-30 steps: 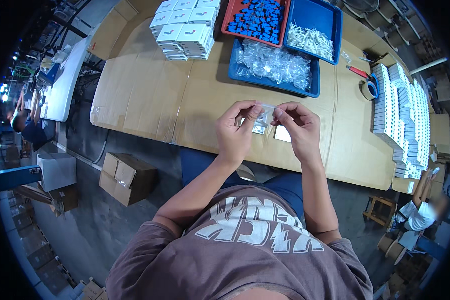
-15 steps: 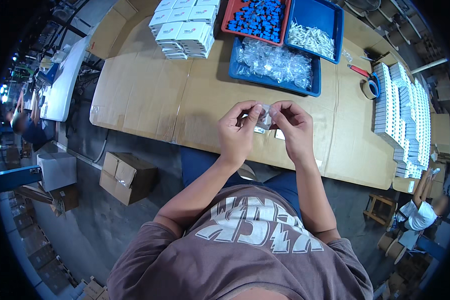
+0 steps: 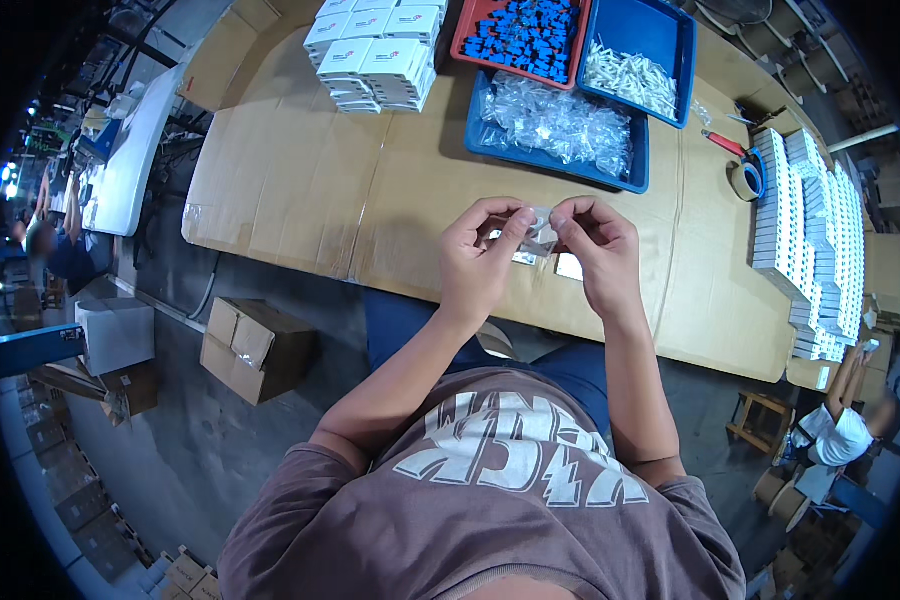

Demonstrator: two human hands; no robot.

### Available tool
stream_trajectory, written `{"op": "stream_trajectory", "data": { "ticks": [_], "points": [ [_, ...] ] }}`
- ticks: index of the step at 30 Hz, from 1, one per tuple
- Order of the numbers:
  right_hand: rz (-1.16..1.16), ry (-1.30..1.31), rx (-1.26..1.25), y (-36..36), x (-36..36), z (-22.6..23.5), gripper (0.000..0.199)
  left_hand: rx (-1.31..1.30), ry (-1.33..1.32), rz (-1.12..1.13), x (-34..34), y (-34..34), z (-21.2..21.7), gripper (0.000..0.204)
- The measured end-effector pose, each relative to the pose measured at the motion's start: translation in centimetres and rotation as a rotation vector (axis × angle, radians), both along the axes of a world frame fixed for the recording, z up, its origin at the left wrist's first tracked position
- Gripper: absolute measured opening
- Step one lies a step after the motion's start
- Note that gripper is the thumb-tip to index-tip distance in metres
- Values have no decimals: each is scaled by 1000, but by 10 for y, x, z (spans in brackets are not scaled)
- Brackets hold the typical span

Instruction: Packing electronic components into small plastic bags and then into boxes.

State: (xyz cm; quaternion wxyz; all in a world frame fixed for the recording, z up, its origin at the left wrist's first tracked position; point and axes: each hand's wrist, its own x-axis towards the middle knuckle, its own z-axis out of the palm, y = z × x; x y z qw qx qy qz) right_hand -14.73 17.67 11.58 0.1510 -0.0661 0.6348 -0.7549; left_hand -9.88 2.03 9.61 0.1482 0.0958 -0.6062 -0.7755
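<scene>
Between my two hands, over the near part of the cardboard-covered table [image 3: 300, 190], is a small clear plastic bag [image 3: 541, 236]. My left hand [image 3: 482, 252] pinches one side of it between thumb and forefinger. On the other side my right hand [image 3: 600, 250] pinches it the same way. What the bag contains, if anything, is too small to make out. Just below the fingers a white card-like piece [image 3: 569, 266] lies on the table, partly covered by my right hand. Beyond my hands stands a blue tray [image 3: 500, 150] heaped with clear plastic bags [image 3: 560, 125].
Behind are a red tray [image 3: 459, 48] of blue-black parts and a blue tray [image 3: 630, 25] of white pieces. White boxes [image 3: 375, 60] stand at the back left. Scissors [image 3: 725, 143], a tape roll [image 3: 744, 180] and stacked small boxes [image 3: 785, 215] are on the right.
My hands have moved slightly apart, and the clear bag between them looks more stretched and tilted. The view has shifted a little.
</scene>
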Motion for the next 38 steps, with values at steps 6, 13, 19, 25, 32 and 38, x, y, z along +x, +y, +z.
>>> {"op": "stream_trajectory", "data": {
  "ticks": [6,13,19,25,32,38],
  "points": [
    [-12,-17,-35,-2,1,-1,11,-4,35,-57,2,-2,2,18],
    [5,-54,-69,-3,2,-4,11,-5,40,-66,2,-2,1,21],
    [-5,-15,-57,-5,3,-6,12,25,22,-126,0,-1,5,23],
    [8,4,-21,-5,3,-5,11,-41,-16,-150,-1,-2,1,19],
    [34,10,-11,-3,3,-5,14,-3,-16,-107,2,0,-1,19],
    [74,49,57,3,0,-8,16,-142,51,-158,-1,-7,-10,18]
  ]
}}
